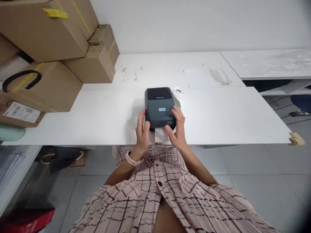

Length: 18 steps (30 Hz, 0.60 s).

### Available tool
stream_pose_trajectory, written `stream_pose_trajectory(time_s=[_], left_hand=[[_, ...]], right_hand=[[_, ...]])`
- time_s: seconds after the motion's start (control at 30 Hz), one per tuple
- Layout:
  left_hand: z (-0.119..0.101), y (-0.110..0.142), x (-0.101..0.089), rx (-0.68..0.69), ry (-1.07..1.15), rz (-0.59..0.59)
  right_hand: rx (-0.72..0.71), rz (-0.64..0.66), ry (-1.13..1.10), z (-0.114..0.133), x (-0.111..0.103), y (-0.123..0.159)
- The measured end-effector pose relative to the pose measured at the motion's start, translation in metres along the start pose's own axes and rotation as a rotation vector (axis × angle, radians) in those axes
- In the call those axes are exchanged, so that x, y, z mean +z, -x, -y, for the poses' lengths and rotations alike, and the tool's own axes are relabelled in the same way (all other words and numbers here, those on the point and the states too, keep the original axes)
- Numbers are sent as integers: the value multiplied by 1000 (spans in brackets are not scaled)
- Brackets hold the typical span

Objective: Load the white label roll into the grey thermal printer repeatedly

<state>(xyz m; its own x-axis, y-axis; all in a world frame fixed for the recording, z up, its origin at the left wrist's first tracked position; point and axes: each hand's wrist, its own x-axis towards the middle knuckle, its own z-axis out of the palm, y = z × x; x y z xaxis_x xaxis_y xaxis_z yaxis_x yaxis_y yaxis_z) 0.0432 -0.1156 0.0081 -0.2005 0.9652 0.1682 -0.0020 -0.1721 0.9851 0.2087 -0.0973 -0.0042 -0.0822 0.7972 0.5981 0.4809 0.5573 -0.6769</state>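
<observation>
A dark grey label printer point(159, 108) stands on the white table point(109, 123) near its front edge. From its front a strip of white label paper point(161, 135) sticks out toward me. My left hand point(143, 131) lies along the printer's left side, fingers at the side and thumb at the front corner. On the right side my right hand point(178, 129) holds the printer's front corner, its thumb close to the paper strip. Behind the printer's right edge lies a piece of pale crumpled material point(176, 100), partly hidden.
Several cardboard boxes point(104, 64) are stacked at the table's left end. A black curved strap point(21, 77) lies against one of them. At the far left edge sits a pale green object point(11, 133). A beige piece point(296, 139) is at the table's front right corner.
</observation>
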Motion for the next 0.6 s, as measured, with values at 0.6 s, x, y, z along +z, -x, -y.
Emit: stream_pose_trajectory(time_s=[0.6], left_hand=[[-47,-178,32,216,26,24]], right_hand=[[138,51,-379,-18,-9,-234]])
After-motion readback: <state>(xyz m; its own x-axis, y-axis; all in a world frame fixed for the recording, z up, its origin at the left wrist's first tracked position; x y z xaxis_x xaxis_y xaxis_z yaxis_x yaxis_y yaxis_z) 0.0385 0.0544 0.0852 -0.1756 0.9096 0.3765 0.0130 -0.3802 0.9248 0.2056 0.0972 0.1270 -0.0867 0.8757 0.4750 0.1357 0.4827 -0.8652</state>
